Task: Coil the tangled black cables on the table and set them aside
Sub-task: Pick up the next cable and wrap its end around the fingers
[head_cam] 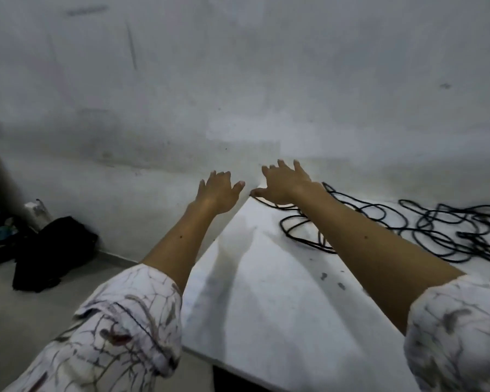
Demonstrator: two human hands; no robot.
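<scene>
Tangled black cables [441,230] lie in loose loops on the white table [266,292], from its far left corner to the right edge of view. My right hand [283,183] reaches over that far corner with fingers spread; its thumb touches the cable end there. My right forearm crosses over several loops and hides part of them. My left hand [219,193] hovers just past the table's left edge, fingers spread, holding nothing.
A white wall [238,80] stands right behind the table. On the grey floor at the left lie a black bag [51,250], a dark bundle and a dark upright post [0,179]. The table's left edge runs diagonally under my left arm.
</scene>
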